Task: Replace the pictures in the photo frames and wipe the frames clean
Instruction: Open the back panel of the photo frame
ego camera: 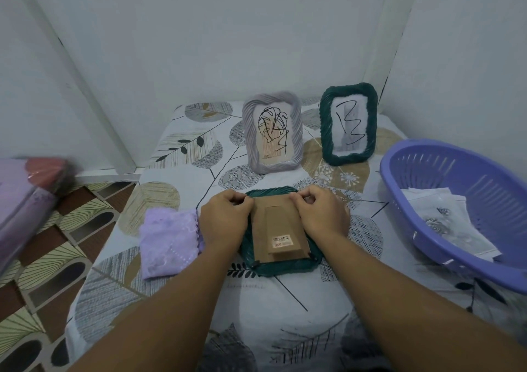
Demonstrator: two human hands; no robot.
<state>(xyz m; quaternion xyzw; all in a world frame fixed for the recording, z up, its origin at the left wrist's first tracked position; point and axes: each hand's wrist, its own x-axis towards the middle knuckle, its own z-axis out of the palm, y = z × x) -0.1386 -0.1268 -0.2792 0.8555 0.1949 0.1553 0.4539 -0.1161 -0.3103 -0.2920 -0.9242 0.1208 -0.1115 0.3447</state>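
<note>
Both my forearms reach in from the bottom edge, cut off there, over the leaf-print cloth (285,300) covering the table. On the far left a blurred purple and red bundle (31,189) is half out of view and I cannot tell what it is. A folded lilac cloth (168,240) lies just beside my left hand (225,217), whose curled fingers pinch at the upper left corner of the brown backing board (278,229). That board sits on the face-down green frame (285,266), so its picture is hidden. My right hand (322,215) pinches the upper right corner the same way. Behind stand a grey frame (272,132) and a second green frame (348,123), upright. At right a purple basket (484,189), cropped by the edge, holds papers (445,217) too faint to read
</note>
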